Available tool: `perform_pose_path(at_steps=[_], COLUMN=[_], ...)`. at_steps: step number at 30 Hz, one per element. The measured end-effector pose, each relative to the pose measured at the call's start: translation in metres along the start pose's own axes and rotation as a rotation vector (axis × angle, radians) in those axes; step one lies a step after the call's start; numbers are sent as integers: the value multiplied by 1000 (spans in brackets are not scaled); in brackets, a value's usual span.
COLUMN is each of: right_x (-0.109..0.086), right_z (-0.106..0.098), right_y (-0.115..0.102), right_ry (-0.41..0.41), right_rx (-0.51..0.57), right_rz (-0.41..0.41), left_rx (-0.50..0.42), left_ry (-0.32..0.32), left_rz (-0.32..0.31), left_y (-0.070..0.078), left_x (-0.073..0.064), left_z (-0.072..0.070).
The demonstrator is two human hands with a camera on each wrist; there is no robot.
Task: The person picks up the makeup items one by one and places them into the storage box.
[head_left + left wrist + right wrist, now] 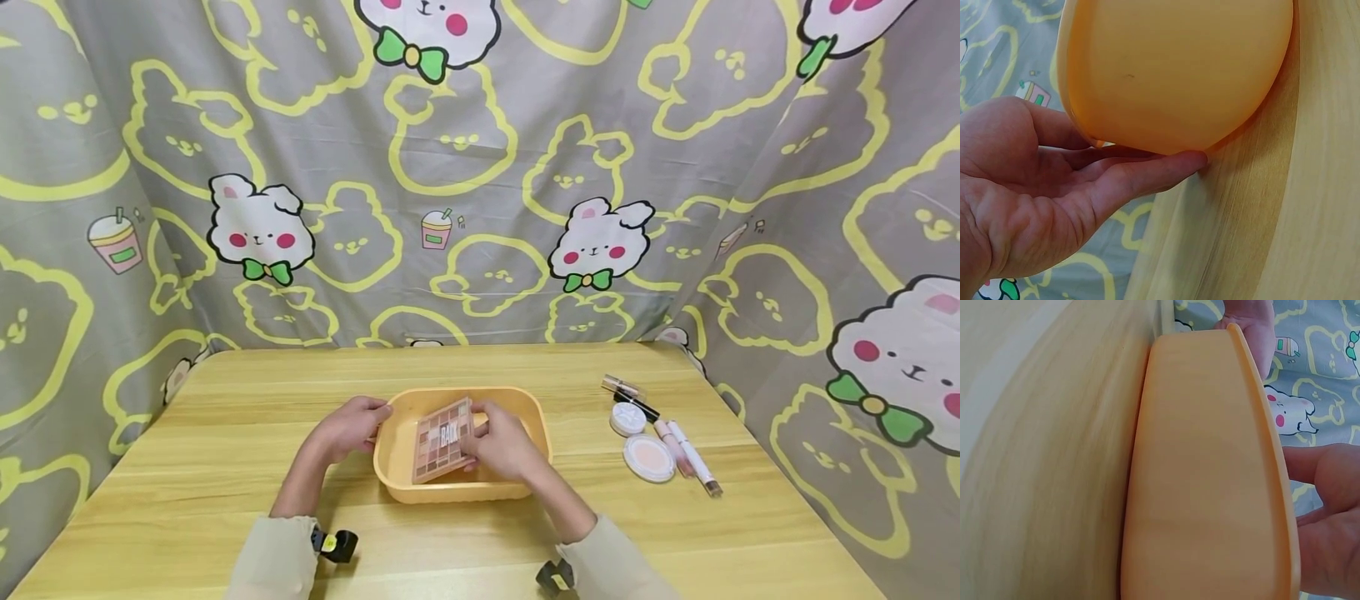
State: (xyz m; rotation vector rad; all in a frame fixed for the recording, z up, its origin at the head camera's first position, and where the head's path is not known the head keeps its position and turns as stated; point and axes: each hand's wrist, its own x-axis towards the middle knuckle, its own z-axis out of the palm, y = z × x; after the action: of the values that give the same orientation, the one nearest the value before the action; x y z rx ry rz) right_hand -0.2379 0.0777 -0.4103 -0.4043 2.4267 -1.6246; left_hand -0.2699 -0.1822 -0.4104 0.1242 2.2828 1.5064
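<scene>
An orange-yellow plastic basin [465,493] stands on the wooden table in front of me. My left hand [351,431] grips its left rim; in the left wrist view, fingers of that hand [1060,181] lie against the basin's outer side [1179,69]. Inside the basin, my right hand [504,447] holds an eyeshadow palette [433,446] by its right edge. The palette is tilted, with a grid of brownish pans and large lettering on its face. From the right wrist view, the basin's wall [1204,469] hides the palette and part of the right hand [1334,519].
To the right on the table [225,467] lie a round powder compact [649,458], a small round white case [627,418], a black tube [637,406], a short capped tube [620,385], a pink tube [675,450] and a white tube [694,457]. A patterned curtain [480,183] surrounds the table.
</scene>
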Motion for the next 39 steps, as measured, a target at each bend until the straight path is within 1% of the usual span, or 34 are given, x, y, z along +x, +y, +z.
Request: perform_pose_path(at_steps=[6,14,16,24,32,36,39], right_x=[0,1,1,1,1,2,2], right_z=[-1,2,3,7,7,6,6], right_y=[1,2,2,2,1,0,-2], right_ry=[-7,-21,-24,-35,-48,-59,-64], right_rx=[-12,-11,-23,-80,-145,-176,-179], right_rz=[7,32,37,76,75,60,55], left_rx=[-14,-8,-15,-16,-13,-13,-22], left_ry=[-5,18,24,7,-1,-5,8], left_rz=[3,-21,-27,-11,0,4,-4], left_y=[-2,-3,-3,-3,-4,-4,-4], left_x=[1,3,4,3,4,3,4], left_z=[1,0,0,0,-1,0,0])
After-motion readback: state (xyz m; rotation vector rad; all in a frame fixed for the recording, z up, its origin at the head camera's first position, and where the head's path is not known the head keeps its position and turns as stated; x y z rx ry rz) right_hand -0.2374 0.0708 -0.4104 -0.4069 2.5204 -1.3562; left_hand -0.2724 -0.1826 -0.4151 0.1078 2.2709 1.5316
